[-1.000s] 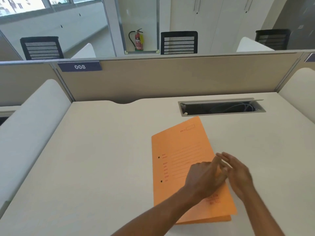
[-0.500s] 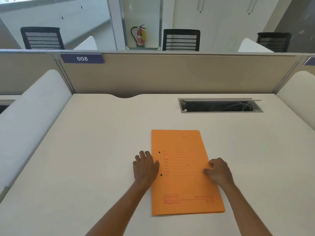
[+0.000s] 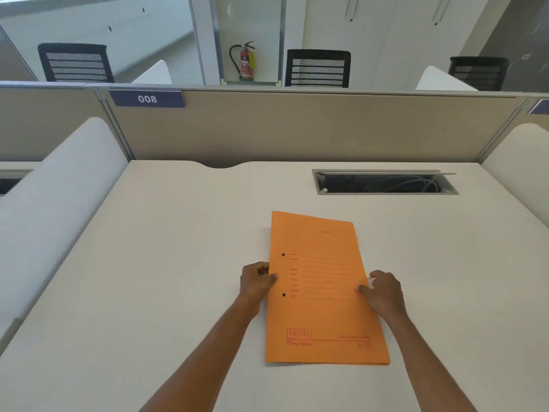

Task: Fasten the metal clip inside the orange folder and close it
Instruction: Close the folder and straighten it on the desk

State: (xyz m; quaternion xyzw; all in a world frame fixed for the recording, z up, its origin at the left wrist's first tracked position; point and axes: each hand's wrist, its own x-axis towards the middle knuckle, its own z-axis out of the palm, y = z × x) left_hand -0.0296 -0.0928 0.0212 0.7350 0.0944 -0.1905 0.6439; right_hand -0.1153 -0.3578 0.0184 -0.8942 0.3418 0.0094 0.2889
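The orange folder [image 3: 320,292] lies closed on the white desk [image 3: 178,263], its printed cover up and two punched holes near its left edge. My left hand [image 3: 256,280] grips that left edge, thumb on the cover and fingers curled at the side. My right hand [image 3: 383,289] holds the right edge, thumb pressed on the cover. The far end of the folder looks slightly raised off the desk. The metal clip is hidden inside.
An open cable tray [image 3: 384,182] is cut into the desk behind the folder. A beige partition [image 3: 297,129] with a "008" label closes the back. White curved dividers [image 3: 53,197] flank both sides.
The folder went from skewed with both hands on its right part to square in front of me. My left hand moved to the left edge and now grips it; my right grips the right edge.
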